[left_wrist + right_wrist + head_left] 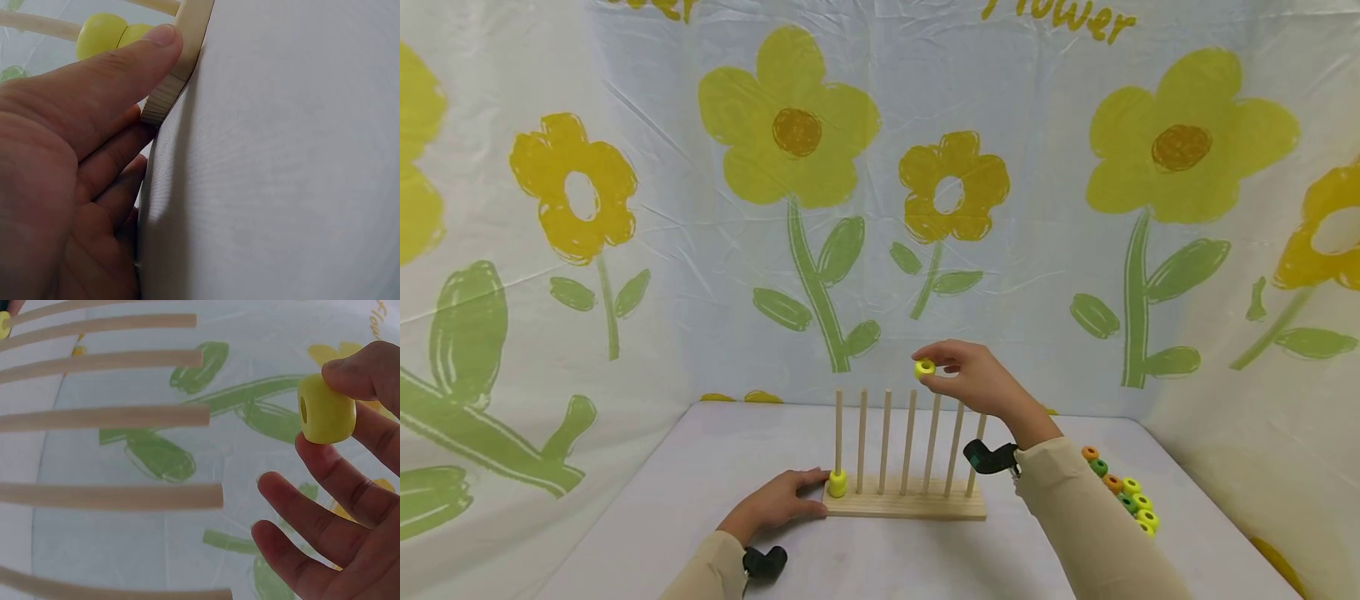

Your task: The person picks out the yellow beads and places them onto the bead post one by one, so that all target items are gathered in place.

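A wooden peg stand (906,505) with a row of several upright pegs stands on the table. Two yellow beads (837,484) are stacked at the bottom of its leftmost peg. My left hand (778,502) holds the left end of the base; in the left wrist view the thumb lies along the wood beside the beads, and the fingers reach round the end. Above the peg tops, my right hand (973,379) pinches a yellow bead (328,409) between thumb and fingers, its other fingers spread. The bead's hole faces the pegs in the right wrist view, apart from them.
Loose orange, green and yellow beads (1112,482) lie at the right of the white table (700,467), partly hidden by the right sleeve (1090,517). A flower-printed cloth (880,275) hangs behind the table and along its sides.
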`<state>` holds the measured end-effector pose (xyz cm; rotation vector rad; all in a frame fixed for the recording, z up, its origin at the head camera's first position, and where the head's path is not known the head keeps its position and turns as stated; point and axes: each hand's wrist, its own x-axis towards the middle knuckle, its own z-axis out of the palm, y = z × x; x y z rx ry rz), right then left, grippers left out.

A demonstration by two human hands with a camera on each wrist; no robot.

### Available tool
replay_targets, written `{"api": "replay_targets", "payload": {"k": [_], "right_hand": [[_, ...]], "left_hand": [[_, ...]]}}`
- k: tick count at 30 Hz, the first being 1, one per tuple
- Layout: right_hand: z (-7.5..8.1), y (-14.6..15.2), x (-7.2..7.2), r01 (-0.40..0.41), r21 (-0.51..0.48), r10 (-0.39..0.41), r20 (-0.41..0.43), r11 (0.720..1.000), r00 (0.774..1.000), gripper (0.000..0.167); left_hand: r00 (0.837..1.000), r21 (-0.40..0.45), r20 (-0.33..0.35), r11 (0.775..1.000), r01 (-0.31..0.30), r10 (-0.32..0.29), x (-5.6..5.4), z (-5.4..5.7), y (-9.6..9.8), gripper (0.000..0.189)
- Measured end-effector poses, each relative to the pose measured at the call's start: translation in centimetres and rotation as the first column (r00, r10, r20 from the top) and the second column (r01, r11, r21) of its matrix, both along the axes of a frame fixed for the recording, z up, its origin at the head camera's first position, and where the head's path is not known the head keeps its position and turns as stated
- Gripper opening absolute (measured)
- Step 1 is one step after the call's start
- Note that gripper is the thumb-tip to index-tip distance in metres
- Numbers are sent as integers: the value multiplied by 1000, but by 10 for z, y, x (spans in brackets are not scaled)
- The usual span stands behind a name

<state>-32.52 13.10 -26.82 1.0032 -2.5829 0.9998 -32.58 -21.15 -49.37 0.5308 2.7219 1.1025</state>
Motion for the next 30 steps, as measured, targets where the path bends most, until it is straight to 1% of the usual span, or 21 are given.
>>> {"api": "replay_targets", "payload": {"k": [8,13,18,24,30], "right_hand": [[-3,-23,-4,-12,-9,12,15,1000,1000,31],[-6,-35,-5,-10,-22,10,16,1000,1000,31],[-9,-47,-7,-10,-27,10,24,1000,1000,31],[-14,-61,-11,-17,-30,18,48,999,999,30],[-16,-73,-12,-29,-21,31,57,999,998,30]], "left_hand": [[1000,11,17,1000,-6,5,-1,0,1,70],[1000,6,12,1000,-4,3,-1,0,1,70],[1000,4,8,1000,-5,5,0,0,1,72],[1000,12,21,1000,-13,13,2,2,2,72],[1000,20,21,1000,-6,5,2,4,3,71]]}}
